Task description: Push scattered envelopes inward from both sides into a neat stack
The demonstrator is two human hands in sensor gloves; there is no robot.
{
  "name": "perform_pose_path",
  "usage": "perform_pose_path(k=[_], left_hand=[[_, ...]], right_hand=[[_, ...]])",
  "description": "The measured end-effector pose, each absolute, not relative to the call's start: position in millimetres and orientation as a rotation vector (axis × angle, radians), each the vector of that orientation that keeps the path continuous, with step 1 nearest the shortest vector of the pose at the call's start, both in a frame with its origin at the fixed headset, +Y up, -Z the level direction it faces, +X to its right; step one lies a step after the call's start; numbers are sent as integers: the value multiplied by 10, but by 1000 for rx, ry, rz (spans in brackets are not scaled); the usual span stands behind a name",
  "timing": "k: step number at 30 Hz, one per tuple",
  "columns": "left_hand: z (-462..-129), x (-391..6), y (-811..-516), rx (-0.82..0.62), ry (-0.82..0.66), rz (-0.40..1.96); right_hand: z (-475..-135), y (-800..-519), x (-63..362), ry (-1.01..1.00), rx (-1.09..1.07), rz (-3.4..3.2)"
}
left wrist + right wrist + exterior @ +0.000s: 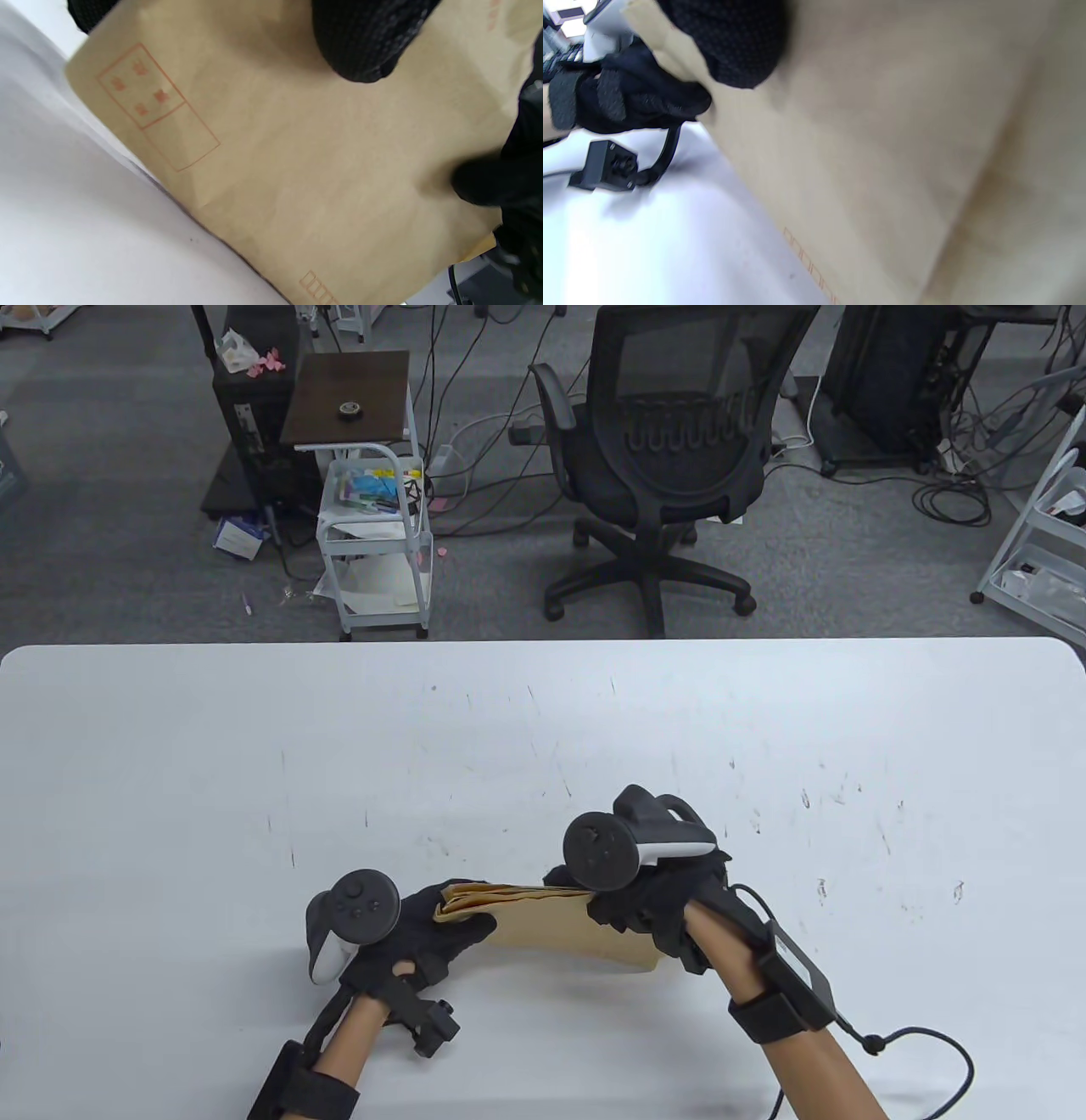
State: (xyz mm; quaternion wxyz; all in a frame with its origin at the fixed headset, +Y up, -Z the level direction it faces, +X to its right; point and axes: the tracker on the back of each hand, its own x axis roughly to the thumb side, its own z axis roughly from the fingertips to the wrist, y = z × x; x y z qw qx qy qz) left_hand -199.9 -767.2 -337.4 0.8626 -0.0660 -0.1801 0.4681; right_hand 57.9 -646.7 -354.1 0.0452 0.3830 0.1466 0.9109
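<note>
A stack of brown paper envelopes [551,929] stands on its long edge on the white table [543,746], near the front middle. My left hand [441,920] grips the stack's left end and my right hand [624,899] grips its right end. The stack bows a little between the hands. In the left wrist view the front envelope [297,169] shows red printed boxes, with a gloved fingertip [360,46] on its face. In the right wrist view the envelope face [882,148] fills the frame, with a fingertip [734,46] on it and my left hand [628,97] at the far end.
A black office chair [670,458] and a small white cart [377,526] stand on the floor beyond the table's far edge. A cable [916,1052] runs from my right wrist across the table front.
</note>
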Motion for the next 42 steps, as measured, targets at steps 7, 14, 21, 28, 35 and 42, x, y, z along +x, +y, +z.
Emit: perform_pose_path(k=[7, 14, 21, 28, 35, 42], left_hand=[[-3384, -1967, -7671, -175, -419, 952], [-3412, -1949, -7679, -212, -436, 979], [-3329, -1800, -7694, -306, -537, 1036], [-3281, -1750, -7651, -229, -507, 988], [-3205, -1704, -7347, -6, -371, 901], [-3162, -1581, -7475, -75, -389, 897]], right_hand=[[-3264, -6394, 1796, -97, 826, 2751], [-3117, -7201, 2483, 291, 637, 2264], [-3152, -7362, 1673, 137, 689, 2105], [-3129, -7333, 1909, -81, 505, 2065], [-3124, -7092, 2079, -205, 465, 2030], [-3142, -7256, 1983, -69, 478, 2100]])
